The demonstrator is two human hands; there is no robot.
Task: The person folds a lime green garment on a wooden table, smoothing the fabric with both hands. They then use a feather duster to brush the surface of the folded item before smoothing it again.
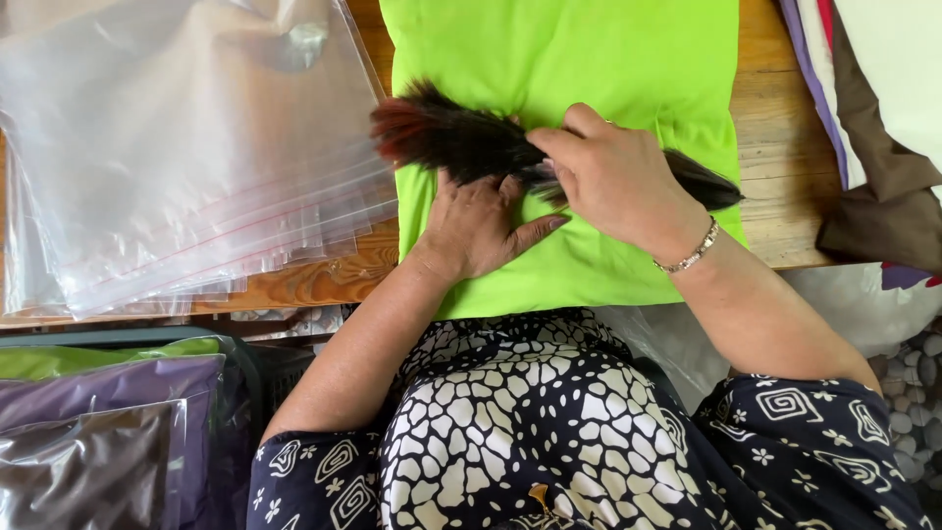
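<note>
Both hands (549,196) on hair bundle (461,142), mid-cloth (628,59).
</note>
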